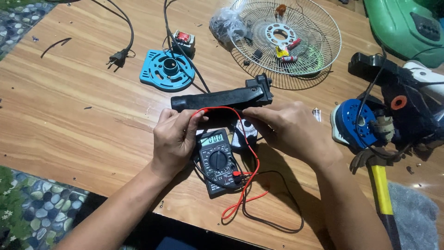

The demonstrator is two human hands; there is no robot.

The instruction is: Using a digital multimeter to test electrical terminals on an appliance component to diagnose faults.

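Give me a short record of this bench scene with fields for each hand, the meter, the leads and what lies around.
left hand: left hand pinches the red lead near the black plastic housing
right hand: right hand holds the other end of the lead's arc at the housing
meter: digital multimeter flat on the wooden table, display lit
leads: red and black lead plugged into the meter, looping toward the table edge
around: blue round plate, wire fan guard, power plug, yellow-handled tool
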